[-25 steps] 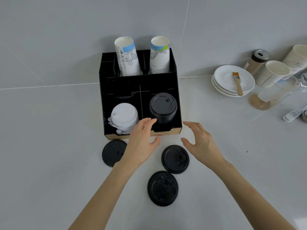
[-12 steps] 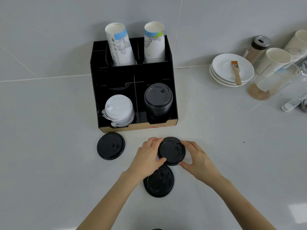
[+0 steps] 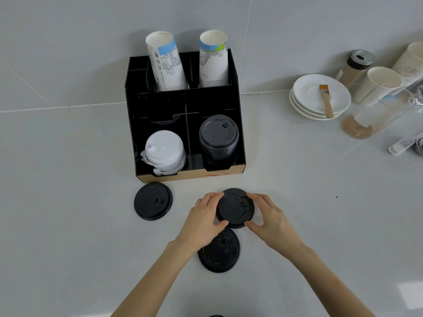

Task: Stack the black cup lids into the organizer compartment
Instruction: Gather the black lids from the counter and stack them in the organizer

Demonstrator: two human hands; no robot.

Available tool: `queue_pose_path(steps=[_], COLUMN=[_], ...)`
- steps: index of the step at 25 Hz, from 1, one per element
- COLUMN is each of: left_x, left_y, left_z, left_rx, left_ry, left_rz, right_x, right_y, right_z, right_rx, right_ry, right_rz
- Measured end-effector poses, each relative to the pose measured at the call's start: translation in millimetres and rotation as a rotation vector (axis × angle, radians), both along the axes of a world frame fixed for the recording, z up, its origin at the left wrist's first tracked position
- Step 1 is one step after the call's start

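A black organizer (image 3: 158,106) stands against the wall. Its front right compartment holds a stack of black lids (image 3: 218,136); the front left one holds white lids (image 3: 165,150). On the counter in front, both hands grip one black lid (image 3: 234,208) by its rim: my left hand (image 3: 203,218) on its left side, my right hand (image 3: 269,217) on its right. A second black lid (image 3: 220,253) lies just below, partly under my left hand. A third black lid (image 3: 153,200) lies alone to the left.
Two rolls of paper cups (image 3: 166,62) stand in the organizer's back slots. At the right are stacked white saucers (image 3: 306,94) with a brush (image 3: 326,100), a shaker jar (image 3: 354,67), paper cups (image 3: 377,85) and a glass pitcher (image 3: 375,113).
Both hands dropped back from the organizer's front to the counter and closed on the nearest black lid. The view has shifted slightly.
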State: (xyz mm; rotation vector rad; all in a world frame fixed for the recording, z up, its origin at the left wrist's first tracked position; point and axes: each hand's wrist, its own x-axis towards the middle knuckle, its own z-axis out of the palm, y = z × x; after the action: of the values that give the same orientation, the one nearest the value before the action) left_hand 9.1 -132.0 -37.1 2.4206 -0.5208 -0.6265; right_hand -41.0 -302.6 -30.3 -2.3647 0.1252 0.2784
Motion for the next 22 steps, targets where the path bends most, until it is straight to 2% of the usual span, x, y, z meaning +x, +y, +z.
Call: queue_pose_path(steps=[12,17,22], left_x=[18.8,43.2,69.5], left_y=[17.6,15.3,6.2], left_z=[50.5,69.4,73.8], left_rx=[-0.304,-0.343,-0.337], left_ry=[-0.211,-0.288,-0.326], left_rz=[0.14,0.162,0.24], right_x=[31.7,65.1,105.2], right_y=[-2.7,-9.1,-15.0], right_z=[53.6,73.7,82.7], right_rx=[0.088,0.071,0.017], right_ry=[-0.241,-0.319,-0.311], right_rz=[0.082,0.152,0.204])
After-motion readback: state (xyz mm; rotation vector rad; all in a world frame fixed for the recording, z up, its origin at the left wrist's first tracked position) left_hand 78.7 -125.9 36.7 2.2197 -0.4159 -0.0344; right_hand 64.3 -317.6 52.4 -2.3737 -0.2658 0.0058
